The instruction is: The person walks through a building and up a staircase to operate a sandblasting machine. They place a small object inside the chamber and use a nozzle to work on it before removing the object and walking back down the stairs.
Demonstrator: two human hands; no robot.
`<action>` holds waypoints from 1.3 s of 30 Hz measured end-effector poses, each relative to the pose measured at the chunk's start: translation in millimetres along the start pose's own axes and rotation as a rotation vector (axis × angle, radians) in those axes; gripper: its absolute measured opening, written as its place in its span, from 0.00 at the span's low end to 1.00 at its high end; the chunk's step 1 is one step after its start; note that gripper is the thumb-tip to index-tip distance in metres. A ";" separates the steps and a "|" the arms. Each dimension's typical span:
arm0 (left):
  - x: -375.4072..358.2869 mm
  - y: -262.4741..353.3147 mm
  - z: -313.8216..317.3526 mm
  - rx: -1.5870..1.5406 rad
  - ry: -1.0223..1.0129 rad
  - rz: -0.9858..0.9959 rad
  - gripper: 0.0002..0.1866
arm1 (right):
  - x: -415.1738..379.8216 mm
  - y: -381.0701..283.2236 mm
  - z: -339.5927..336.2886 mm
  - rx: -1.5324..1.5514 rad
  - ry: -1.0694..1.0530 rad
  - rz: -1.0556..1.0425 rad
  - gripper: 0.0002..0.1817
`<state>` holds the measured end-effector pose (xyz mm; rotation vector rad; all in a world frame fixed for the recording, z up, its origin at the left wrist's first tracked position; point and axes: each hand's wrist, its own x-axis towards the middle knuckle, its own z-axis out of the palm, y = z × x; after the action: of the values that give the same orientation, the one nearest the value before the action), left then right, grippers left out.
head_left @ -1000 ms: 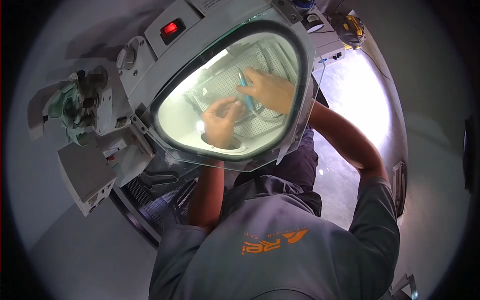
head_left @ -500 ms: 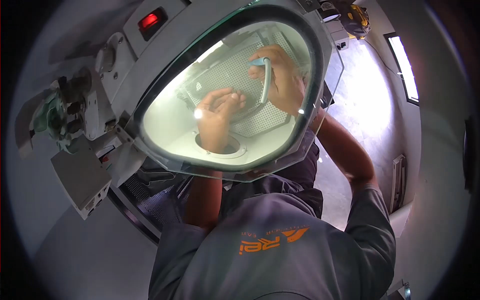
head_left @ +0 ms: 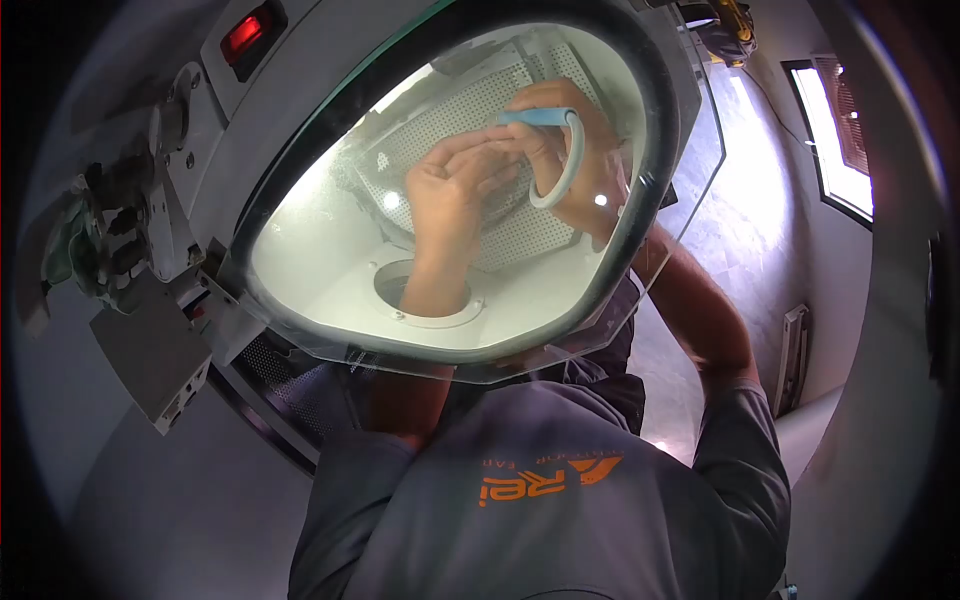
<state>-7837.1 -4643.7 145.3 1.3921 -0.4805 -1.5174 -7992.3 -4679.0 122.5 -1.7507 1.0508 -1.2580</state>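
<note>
Pointing toward the left hand (head_left: 447, 190), the blue pen (head_left: 540, 117) sits gripped in the right hand (head_left: 594, 132), hose (head_left: 573, 165) looped; both hands have drawn together, apparently bringing pen within working range; left fingers curl, contents indeterminable; lit box (head_left: 315, 285) encloses both

cannot make out the tip of the blue pen-like tool (head_left: 540, 117), hidden among the meeting fingers of the left hand (head_left: 450, 182) and right hand (head_left: 555, 152); cannot tell the contents, if any, of the left fingertips. cannot read the faint small lettering (head_left: 500, 463). see only part of the yellow-and-black item (head_left: 735, 35), cut by the top edge.
</note>
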 end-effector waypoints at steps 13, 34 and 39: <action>2.9 -7.3 -3.8 -0.016 0.041 -0.006 0.18 | -2.0 2.0 3.9 0.066 0.010 -0.021 0.10; 5.2 -8.3 -14.2 -0.152 -0.156 -0.095 0.15 | -5.7 2.9 5.7 0.274 0.025 0.093 0.14; 7.4 -8.0 -16.3 -0.290 -0.152 -0.088 0.12 | -7.7 13.3 8.6 0.294 -0.013 -0.010 0.14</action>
<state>-7824.3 -4641.3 130.7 1.0907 -0.2801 -1.6979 -7988.1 -4676.6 105.5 -1.5385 0.8041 -1.3315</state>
